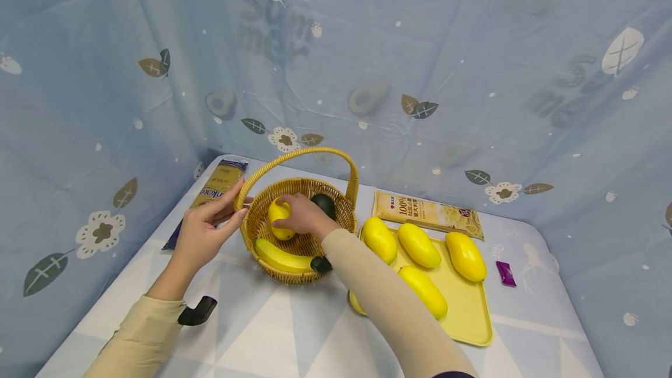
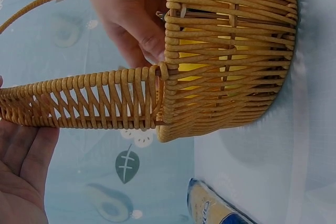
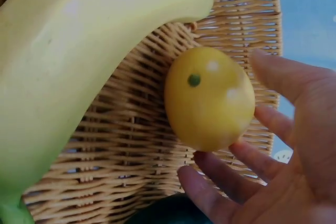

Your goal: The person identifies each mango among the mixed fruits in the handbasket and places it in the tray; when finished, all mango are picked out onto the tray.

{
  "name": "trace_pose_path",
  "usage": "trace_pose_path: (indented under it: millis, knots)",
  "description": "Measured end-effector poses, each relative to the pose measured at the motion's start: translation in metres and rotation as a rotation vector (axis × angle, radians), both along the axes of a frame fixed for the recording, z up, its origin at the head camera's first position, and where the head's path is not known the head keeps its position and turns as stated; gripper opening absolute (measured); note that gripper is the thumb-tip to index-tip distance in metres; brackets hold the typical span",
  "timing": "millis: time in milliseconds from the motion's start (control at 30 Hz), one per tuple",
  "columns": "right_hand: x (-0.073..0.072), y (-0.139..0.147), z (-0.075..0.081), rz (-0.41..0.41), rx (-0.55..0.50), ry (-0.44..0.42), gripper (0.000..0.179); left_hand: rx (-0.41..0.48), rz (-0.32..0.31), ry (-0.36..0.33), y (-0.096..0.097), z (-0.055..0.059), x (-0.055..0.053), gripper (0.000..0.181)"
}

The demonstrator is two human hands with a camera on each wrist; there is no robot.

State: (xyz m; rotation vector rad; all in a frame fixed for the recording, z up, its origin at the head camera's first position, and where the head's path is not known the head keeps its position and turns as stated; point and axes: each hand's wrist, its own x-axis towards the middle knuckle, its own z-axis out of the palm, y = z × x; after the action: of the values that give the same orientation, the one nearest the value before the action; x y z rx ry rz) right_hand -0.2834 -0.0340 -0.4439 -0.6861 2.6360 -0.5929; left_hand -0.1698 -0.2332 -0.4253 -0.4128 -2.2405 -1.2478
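A wicker basket (image 1: 294, 277) with a tall handle stands on the table. My left hand (image 1: 203, 229) grips the left side of its handle (image 2: 79, 100) between thumb and fingers. Inside the basket, my right hand (image 1: 304, 214) has its fingers and thumb curled round a yellow mango (image 3: 207, 100), whose green stem spot faces the right wrist camera. A banana (image 1: 283, 258) lies along the basket's near side, its dark end partly behind the right wrist. A dark green avocado-like fruit (image 1: 324, 206) sits at the back right, partly hidden by the hand.
To the right, a yellow tray (image 1: 467, 317) carries several mangoes (image 1: 422, 290), one mostly hidden under my right sleeve. A pasta packet (image 1: 427, 213) lies behind it, and a small purple packet (image 1: 506, 273) to its right. Another pasta packet (image 1: 223, 178) lies left of the basket.
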Motion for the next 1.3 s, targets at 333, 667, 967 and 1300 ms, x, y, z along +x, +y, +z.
trace_pose_path:
  millis: [333,667,967,1300]
  knots:
    - [-0.001,0.001,-0.001,0.015,-0.005,-0.011,0.062,-0.002,-0.003,0.005,0.000,0.000,0.000,0.066]
    - [0.001,0.005,-0.002,0.017,-0.028,-0.056,0.064,0.008,-0.026,0.018,0.002,0.001,0.001,0.066]
    - [-0.001,0.016,-0.002,0.064,-0.089,-0.088,0.061,0.018,-0.021,0.008,0.002,0.001,0.002,0.064]
    - [0.007,0.036,0.011,0.104,-0.110,-0.033,0.063,0.025,-0.015,0.009,0.002,0.002,0.003,0.065]
